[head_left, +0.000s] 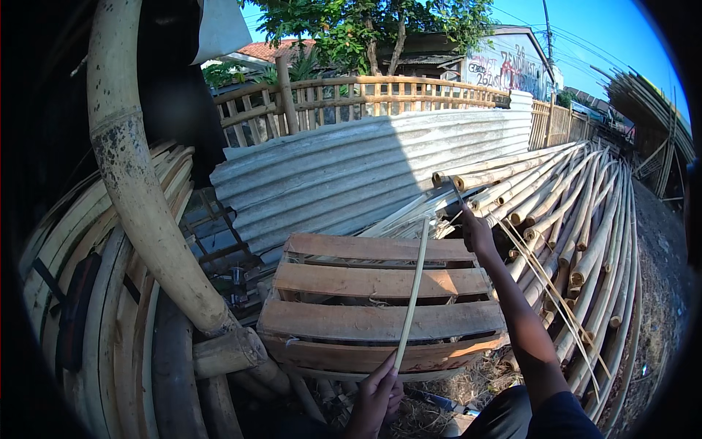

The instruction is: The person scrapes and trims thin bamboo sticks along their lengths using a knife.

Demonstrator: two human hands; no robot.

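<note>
Left hand: fingers closed around the lower end of a thin, pale green-yellow bamboo strip. The strip rises away from the person, leaning slightly right; its far end is free. Whether it touches the slats below cannot be told from this angle.

Right hand: raised ahead, arm extended, closed on a narrow, dark, blade-like tool. Exact grip on the handle too small to tell. Tool and strip are apart.

Under the strip: a brown, box-shaped crate of wooden slats with open gaps. To the right: a long heap of pale round bamboo poles, with thin split bamboo strips lying across it. Beyond the crate: a grey corrugated sheet. Left: a thick, mottled bamboo post.

Risks (judgement): the strip is held at one end only, so a knock to its free end could twist it or make it whip. A slat gap could catch that tip. A blade run down the strip's length could slip toward the left fingers. A wide swing right could strike the pole ends.
</note>
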